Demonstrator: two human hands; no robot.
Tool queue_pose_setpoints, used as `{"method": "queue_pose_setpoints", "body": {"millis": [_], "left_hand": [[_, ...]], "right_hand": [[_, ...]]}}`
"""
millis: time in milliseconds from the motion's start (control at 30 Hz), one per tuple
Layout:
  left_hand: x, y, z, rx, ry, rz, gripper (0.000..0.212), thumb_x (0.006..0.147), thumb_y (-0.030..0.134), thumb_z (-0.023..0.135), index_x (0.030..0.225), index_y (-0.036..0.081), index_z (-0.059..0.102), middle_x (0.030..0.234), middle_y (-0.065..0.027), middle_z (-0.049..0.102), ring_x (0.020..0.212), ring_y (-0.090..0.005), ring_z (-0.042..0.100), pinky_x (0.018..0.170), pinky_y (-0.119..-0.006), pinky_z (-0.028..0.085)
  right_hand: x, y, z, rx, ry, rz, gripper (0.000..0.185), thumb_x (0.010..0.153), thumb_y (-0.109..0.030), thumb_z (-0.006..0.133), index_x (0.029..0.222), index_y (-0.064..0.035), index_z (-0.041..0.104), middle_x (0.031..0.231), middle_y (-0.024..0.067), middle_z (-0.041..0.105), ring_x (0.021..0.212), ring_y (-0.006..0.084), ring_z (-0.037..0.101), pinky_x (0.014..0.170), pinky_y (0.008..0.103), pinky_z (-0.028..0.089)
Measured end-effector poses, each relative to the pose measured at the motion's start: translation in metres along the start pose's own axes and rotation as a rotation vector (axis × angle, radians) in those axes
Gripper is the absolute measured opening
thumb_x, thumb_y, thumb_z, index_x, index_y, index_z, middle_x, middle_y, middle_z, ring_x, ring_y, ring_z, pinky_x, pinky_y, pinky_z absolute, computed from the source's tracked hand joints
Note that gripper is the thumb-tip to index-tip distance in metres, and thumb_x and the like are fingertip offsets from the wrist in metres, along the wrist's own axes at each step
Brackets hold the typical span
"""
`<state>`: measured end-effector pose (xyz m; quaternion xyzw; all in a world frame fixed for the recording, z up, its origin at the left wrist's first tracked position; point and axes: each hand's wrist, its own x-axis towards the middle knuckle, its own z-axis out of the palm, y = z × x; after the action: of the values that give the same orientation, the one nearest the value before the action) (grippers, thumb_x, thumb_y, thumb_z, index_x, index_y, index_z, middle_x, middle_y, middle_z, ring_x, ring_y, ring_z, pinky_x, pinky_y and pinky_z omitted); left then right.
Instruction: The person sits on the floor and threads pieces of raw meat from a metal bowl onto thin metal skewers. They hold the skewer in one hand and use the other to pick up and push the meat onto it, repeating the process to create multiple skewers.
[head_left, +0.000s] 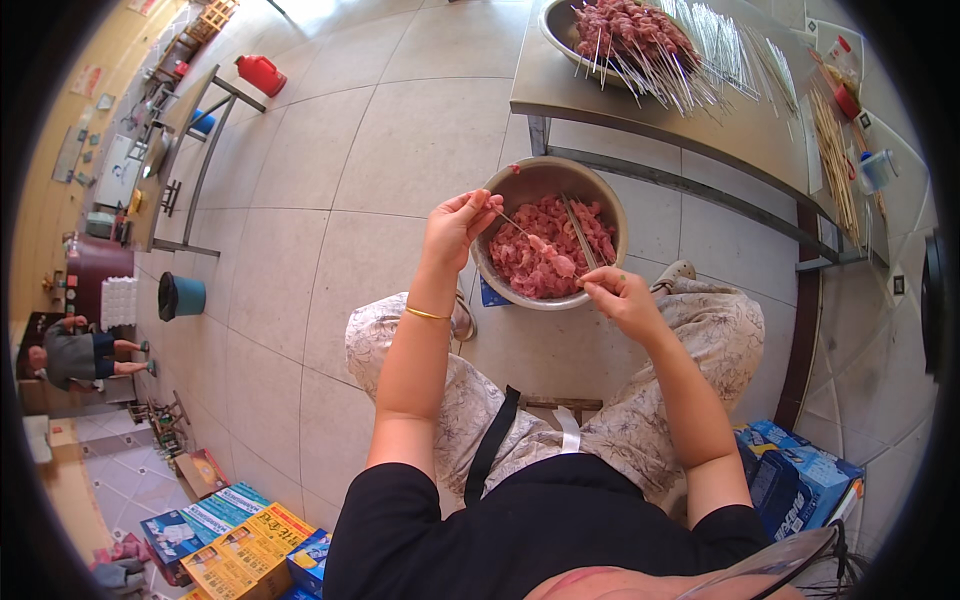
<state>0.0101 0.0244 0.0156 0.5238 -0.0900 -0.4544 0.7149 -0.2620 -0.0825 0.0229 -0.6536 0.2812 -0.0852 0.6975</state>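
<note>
A metal skewer (513, 221) with pieces of raw meat threaded on it (550, 255) is held over a large steel bowl (611, 196). My left hand (457, 225) pinches the skewer's upper left end, with a bit of meat at the fingertips. At the lower right end, my right hand (621, 298) grips the same skewer near the bowl's rim. Cut raw meat (517, 266) fills the bottom of the bowl. Several bare metal skewers (579, 231) lean inside it, close to my right hand. A small scrap of meat (514, 169) clings to the far rim.
A steel table (637, 124) at upper right bears a bowl of loaded skewers (637, 37), loose metal skewers (720, 45) and bamboo sticks (832, 165). Drink cartons (247, 551) stand at lower left, blue packs (802, 472) at right. A person (79, 352) stands far left near a bin (184, 295).
</note>
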Motion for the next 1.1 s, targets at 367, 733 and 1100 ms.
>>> {"method": "queue_pose_setpoints", "body": {"millis": [367, 733, 1100], "left_hand": [[0.001, 0.0, -0.004, -0.044, -0.058, -0.104, 0.022, 0.092, 0.017, 0.059, 0.099, -0.003, 0.063, 0.098, -0.0161, 0.067, 0.088, -0.0185, 0.067, 0.074, -0.022, 0.057], [0.0, -0.007, 0.003, 0.003, -0.079, -0.184, 0.022, 0.092, 0.018, 0.059, 0.097, -0.003, 0.063, 0.097, -0.0158, 0.067, 0.086, -0.0178, 0.067, 0.072, -0.023, 0.058], [-0.011, -0.024, 0.027, 0.169, -0.178, -0.232, 0.028, 0.092, 0.024, 0.061, 0.102, -0.001, 0.063, 0.095, -0.0073, 0.067, 0.087, -0.0148, 0.066, 0.075, -0.025, 0.055]], "right_hand": [[0.0, 0.001, 0.001, 0.001, -0.015, -0.023, 0.013, 0.091, -0.01, 0.059, 0.099, -0.0012, 0.064, 0.072, -0.0051, 0.054, 0.059, 0.0026, 0.043, 0.051, 0.0187, 0.035], [0.0, 0.0, 0.007, 0.005, 0.049, -0.082, 0.012, 0.091, -0.009, 0.058, 0.099, -0.0008, 0.063, 0.072, -0.0054, 0.053, 0.06, 0.0025, 0.043, 0.053, 0.0184, 0.035], [0.007, 0.009, 0.005, 0.038, 0.087, -0.009, 0.015, 0.09, -0.013, 0.059, 0.096, -0.0003, 0.064, 0.071, -0.005, 0.056, 0.06, 0.0026, 0.044, 0.053, 0.0198, 0.036]]}}
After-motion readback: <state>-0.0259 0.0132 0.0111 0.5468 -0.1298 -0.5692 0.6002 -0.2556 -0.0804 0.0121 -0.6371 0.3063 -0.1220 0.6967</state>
